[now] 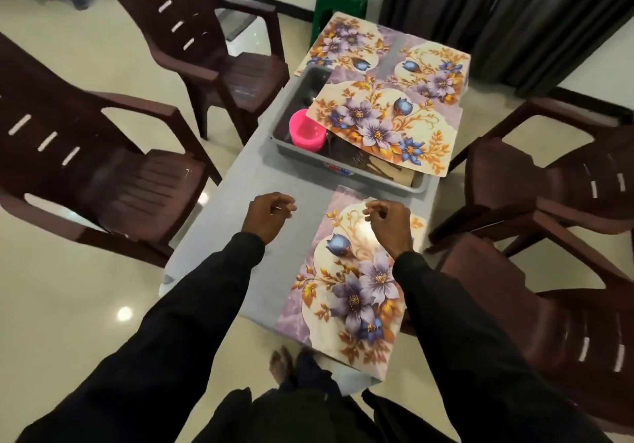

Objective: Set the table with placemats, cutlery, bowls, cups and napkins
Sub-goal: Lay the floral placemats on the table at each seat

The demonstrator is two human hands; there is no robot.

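Floral placemat [350, 281] lies flat at table's near right edge.

Glossy placemat [346, 291] (matt grey tablecloth [240, 182])

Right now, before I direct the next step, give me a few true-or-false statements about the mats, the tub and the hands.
1. One floral placemat lies flat on the near end of the grey table. True.
2. The left hand holds a fork. False: it is loosely curled and holds nothing.
3. Pink plastic bowls sit in the grey plastic tub. True.
4. Another floral mat lies partly over that tub. True.
5. The right hand is inside the tub. False: it hovers over the near mat.
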